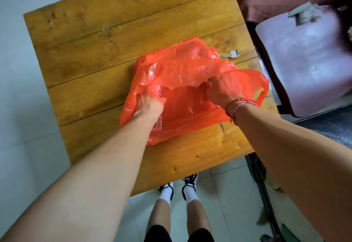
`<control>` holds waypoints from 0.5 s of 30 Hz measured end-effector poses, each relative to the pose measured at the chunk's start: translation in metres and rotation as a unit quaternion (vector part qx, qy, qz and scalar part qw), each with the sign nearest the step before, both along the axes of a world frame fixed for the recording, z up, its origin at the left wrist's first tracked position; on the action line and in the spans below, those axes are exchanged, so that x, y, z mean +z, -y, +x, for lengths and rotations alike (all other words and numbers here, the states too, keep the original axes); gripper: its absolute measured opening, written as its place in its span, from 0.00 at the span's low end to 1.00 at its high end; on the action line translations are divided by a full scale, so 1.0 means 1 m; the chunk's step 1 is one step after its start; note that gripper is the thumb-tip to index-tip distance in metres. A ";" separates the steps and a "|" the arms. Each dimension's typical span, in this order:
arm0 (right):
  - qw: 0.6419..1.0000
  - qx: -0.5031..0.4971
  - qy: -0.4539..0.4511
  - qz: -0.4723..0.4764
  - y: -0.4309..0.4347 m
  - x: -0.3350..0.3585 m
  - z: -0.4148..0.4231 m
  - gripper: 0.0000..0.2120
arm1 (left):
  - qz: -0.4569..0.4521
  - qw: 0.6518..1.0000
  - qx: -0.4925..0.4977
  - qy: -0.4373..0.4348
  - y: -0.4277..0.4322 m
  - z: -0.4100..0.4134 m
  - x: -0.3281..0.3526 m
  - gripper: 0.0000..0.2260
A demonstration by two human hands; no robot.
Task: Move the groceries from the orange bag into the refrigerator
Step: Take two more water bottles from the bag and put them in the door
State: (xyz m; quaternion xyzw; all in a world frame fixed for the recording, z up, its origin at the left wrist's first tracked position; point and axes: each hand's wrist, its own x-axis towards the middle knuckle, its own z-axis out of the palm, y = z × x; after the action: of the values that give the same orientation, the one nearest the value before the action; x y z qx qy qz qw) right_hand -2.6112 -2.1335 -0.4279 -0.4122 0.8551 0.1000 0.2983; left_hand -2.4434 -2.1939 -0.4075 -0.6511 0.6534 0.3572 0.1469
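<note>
Both arms are stretched forward over the worktop (95,51). One orange bag (182,70) is held open, its rim clenched in the fingers of the left hand (148,106) and the right hand (221,91). One key (231,54) lies just beside it.

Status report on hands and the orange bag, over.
Left hand, right hand both grip orange bag rim. Bag on wooden table, groceries not visible. Key beside bag, not obstructing.

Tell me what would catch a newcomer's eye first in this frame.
The crumpled translucent orange plastic bag dominates the middle of the yellow-brown plank table. The right hand, red thread bands at its wrist, grips the bag's mouth, while the left hand is at its left edge, fingers veiled by plastic. A small silver key lies on the table just beyond the bag's right side.
</note>
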 end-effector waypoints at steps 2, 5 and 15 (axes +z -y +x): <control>0.999 -0.008 0.034 0.022 -0.001 0.014 0.001 0.09 | -0.005 1.000 0.001 -0.005 -0.002 0.001 -0.001 0.16; 0.973 0.011 0.120 0.196 -0.011 0.053 0.004 0.15 | -0.016 0.999 -0.011 -0.027 -0.009 0.000 0.006 0.18; 0.931 -0.255 0.251 0.069 -0.063 0.075 0.022 0.20 | 0.031 0.997 -0.025 -0.061 -0.032 0.003 0.049 0.15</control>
State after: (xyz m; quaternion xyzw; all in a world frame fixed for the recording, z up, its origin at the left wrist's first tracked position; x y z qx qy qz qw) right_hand -2.5889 -2.0710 -0.3526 -0.1705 0.8197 -0.0277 0.5461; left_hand -2.4400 -2.1618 -0.3590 -0.6065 0.6659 0.4127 0.1360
